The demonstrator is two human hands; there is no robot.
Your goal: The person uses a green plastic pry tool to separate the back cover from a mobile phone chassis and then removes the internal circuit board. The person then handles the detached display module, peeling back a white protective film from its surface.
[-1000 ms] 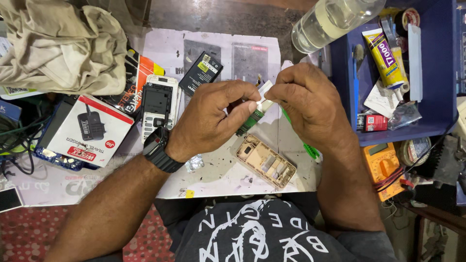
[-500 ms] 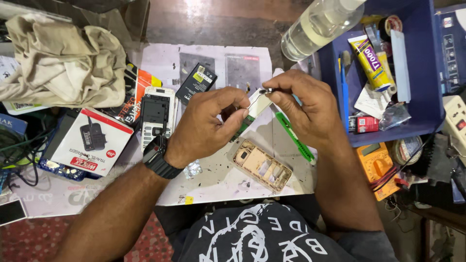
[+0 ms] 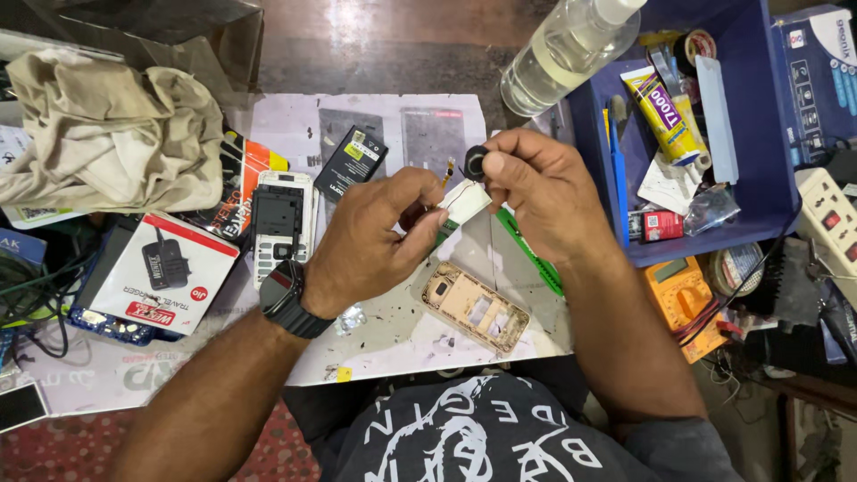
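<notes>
Left hand [image 3: 375, 241]: black wristwatch [image 3: 287, 299] at the wrist, thumb and forefinger closed narrow on a small white circuit board [image 3: 464, 203], held above the desk [image 3: 393, 335] at mid-view. Right hand [image 3: 544, 201]: fingertips pinched on a small round black component [image 3: 475, 163], at 12 o'clock of the board and just above it. Half a second before: both hands pressed together over the board, the round part not apart from it; now drawn apart and lifted clear, seemingly joined only by a thin orange-tipped lead, so judged freed from its seat. Beige plastic phone frame [image 3: 474, 306], flat with rectangular cut-outs, at 6 o'clock of the board on paper speckled with debris. Slim green plastic tool [image 3: 531, 252] at 4 o'clock, lying on the desk. White keypad phone [image 3: 284, 223], back open, at 9 o'clock; flat black battery [image 3: 351, 165] at 10 o'clock. Crumpled beige cloth [image 3: 107, 134] far at 10 o'clock. Clear plastic bottle [image 3: 571, 45] at 1 o'clock. Blue plastic bin [image 3: 777, 161] at 3 o'clock, holding a glue tube [image 3: 665, 112]. Orange multimeter [image 3: 683, 299] at 4 o'clock.
</notes>
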